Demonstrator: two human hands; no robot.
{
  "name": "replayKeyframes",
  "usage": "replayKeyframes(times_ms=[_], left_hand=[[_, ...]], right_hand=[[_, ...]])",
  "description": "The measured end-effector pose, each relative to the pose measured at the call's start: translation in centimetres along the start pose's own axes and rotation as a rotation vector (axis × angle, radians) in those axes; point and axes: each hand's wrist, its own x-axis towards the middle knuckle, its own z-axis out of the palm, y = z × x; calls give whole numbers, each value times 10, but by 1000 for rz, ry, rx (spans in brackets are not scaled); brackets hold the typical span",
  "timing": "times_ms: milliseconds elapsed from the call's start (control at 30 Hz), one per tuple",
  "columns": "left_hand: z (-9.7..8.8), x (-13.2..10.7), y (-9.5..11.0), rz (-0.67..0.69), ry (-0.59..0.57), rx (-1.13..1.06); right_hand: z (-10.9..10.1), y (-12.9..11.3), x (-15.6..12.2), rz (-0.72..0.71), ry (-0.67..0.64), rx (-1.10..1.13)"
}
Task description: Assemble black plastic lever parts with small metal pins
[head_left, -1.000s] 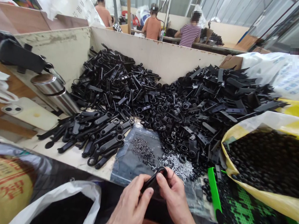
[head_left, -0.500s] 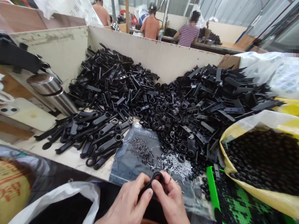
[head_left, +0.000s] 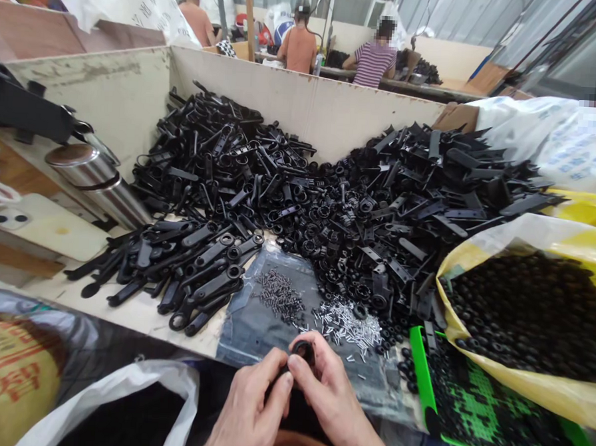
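My left hand [head_left: 246, 406] and my right hand [head_left: 326, 397] hold a black plastic part [head_left: 302, 351] between them at the bottom centre, with its ring end showing above my fingers. The rest of the part is hidden by my fingers. Just beyond my hands, on a dark plastic sheet [head_left: 257, 334], lie a heap of small dark screws [head_left: 279, 295] and a heap of silver pins [head_left: 347, 322]. Black plastic levers [head_left: 190, 264] and rings [head_left: 337, 238] are piled behind them in a walled bin [head_left: 304, 100].
A yellow-lined sack of black rings [head_left: 527, 315] and a green tray [head_left: 420, 369] stand at the right. A steel flask [head_left: 95, 179] and a phone [head_left: 43, 226] lie at the left. A white bag [head_left: 119, 400] sits below. Several people work at the back.
My hands have turned the black part so its ring end faces me and sits lower, with more of it inside my fingers. The view has tilted slightly.
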Motion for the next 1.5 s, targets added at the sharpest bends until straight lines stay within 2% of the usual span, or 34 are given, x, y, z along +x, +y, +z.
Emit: replayKeyframes(times_ms=[133, 233, 333, 400, 467, 567, 700, 767, 833, 933, 967, 1033, 1133, 1300, 1400, 1500], left_hand=[[2, 5, 1, -125, 3, -105], [-6, 11, 4, -215, -66, -396], [-21, 12, 5, -262, -137, -739], [-32, 10, 3, -282, -134, -903], [-38, 7, -1, -303, -84, -955], [-33, 5, -5, -322, 3, -786], [-17, 9, -5, -181, 52, -392], [-21, 13, -4, -127, 181, -164], [-39, 17, -3, -32, 396, 83], [-85, 28, -1, 183, 717, 469], [-101, 34, -1, 228, 794, 594], [-127, 48, -6, 270, 869, 788], [-145, 67, -20, 262, 881, 933], [-138, 77, -48, 231, 716, 984], [-136, 80, -54, 218, 692, 950], [-136, 79, -52, 220, 705, 907]], right_hand=[[3, 2, 8, -39, 51, -21], [3, 1, 17, -13, 88, 141], [-2, -5, 27, 77, 107, 325], [-7, -10, 31, 129, 107, 400], [-11, -15, 34, 146, 109, 433], [-11, -16, 35, 155, 101, 419], [-2, -11, 38, 133, 33, 293], [3, -13, 44, 76, -37, 197], [7, -22, 53, -14, -99, 129], [11, -39, 71, -143, -125, 55], [11, -44, 78, -177, -121, 5], [9, -50, 93, -253, -95, -213], [0, -54, 116, -346, 2, -603], [-18, -67, 152, -371, 188, -959], [-21, -75, 174, -371, 197, -1134], [-19, -79, 188, -378, 173, -1242]])
